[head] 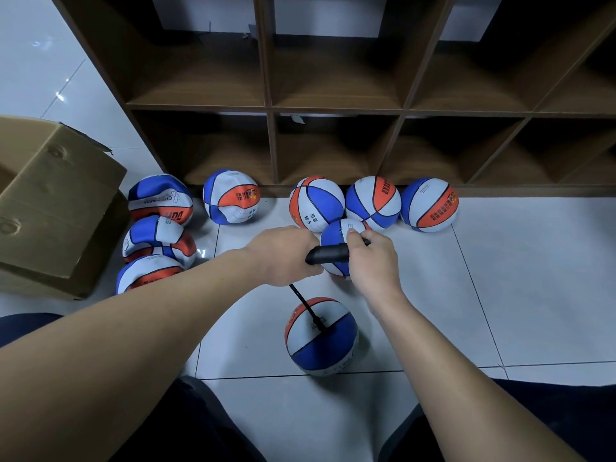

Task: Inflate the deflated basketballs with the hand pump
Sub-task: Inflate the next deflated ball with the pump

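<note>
Fingers [311,261] of both hands grip pump [328,255] — hose [305,305] in basketball [321,338]

Black pump [328,255] lies crosswise above the floor, gripped at both ends; its hose [305,306] runs down into the valve of a round red, white and blue ball [321,341]. Four round balls [316,203] near the shelf; four crumpled flat balls [160,203] at left.
</note>
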